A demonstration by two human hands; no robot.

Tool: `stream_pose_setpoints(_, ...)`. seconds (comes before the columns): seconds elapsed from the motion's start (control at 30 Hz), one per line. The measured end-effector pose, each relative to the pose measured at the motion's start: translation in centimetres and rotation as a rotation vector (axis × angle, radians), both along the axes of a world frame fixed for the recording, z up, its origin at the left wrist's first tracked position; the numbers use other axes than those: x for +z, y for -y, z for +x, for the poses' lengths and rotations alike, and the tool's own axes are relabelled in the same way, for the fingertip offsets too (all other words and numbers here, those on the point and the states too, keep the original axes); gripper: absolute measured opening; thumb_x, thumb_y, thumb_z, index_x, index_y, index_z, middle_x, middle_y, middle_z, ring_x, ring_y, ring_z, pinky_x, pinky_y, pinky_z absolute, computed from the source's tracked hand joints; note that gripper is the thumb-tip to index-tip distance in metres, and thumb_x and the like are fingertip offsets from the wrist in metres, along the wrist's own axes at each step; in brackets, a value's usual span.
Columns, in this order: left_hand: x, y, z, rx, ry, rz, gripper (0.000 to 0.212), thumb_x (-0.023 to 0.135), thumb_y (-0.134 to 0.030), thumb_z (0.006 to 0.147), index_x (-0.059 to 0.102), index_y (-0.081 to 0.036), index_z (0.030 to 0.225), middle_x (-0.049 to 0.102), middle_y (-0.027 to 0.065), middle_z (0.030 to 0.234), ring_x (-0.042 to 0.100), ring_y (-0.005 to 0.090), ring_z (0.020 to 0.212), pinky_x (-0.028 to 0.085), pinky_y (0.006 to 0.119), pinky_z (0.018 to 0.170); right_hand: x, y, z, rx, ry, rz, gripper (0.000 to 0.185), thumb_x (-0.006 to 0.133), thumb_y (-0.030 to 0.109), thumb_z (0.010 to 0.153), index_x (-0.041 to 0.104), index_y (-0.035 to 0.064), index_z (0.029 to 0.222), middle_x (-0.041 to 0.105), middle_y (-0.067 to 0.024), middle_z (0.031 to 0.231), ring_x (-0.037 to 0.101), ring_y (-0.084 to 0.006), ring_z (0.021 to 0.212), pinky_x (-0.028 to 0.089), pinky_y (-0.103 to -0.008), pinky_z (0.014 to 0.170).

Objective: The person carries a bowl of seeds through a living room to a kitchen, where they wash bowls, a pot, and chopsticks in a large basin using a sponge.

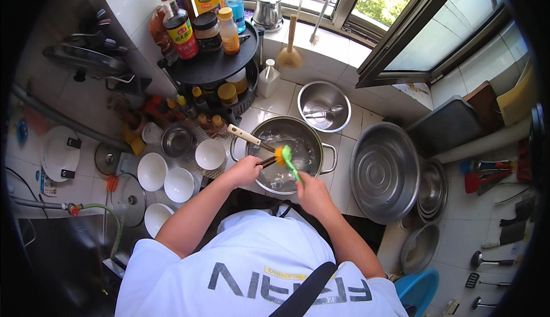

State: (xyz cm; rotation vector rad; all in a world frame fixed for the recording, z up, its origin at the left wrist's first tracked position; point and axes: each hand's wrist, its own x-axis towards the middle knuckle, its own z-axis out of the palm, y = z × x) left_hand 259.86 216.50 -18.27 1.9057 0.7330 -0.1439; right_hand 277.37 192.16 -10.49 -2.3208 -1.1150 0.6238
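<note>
My left hand (245,171) grips the black handle (269,161) of a utensil over the left side of a two-handled steel pot (320,138). My right hand (313,190) holds a green-handled brush (291,164), and its orange bristles (279,155) press against the utensil. The brush hides the utensil's far end, so its kind cannot be told. Water (300,138) fills the pot below both hands. Another utensil with a cream handle (244,135) leans across the pot's left rim, its lower end also hidden.
Behind the pot sits a steel bowl (324,85) with a spoon (334,109) inside. A large steel basin (383,173) leans at the right. White bowls (210,154) stand left. A black shelf (223,65) carries bottles. An open window sash (423,29) juts inward.
</note>
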Motion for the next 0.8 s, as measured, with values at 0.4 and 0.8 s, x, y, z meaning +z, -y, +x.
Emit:
stream_pose_setpoints(0.4,0.1,-0.7,-1.1,0.004,0.057,-0.037,0.033,0.062,-0.025,0.123,0.079,0.004,0.123,0.071,0.0072,0.089,0.064,0.0189,0.082,0.054,0.041,0.076,1.9,-0.6,-0.1,-0.018,-0.125,0.007,0.041,0.073,0.019,0.112,0.076,0.0007,0.148,0.082,-0.0345,0.122,0.08,-0.0546,0.114,0.063,-0.0595,0.103)
stream_pose_setpoints(0.8,0.1,-0.1,-0.1,0.04,0.032,-0.286,0.032,0.057,-0.025,0.125,0.073,-0.003,0.108,0.059,-0.0019,0.076,0.051,0.0101,0.061,0.041,0.033,0.055,0.2,-0.1,1.6,-0.088,-0.17,-0.02,0.044,0.068,0.024,0.115,0.073,0.0005,0.153,0.083,-0.032,0.129,0.079,-0.0533,0.124,0.062,-0.057,0.109)
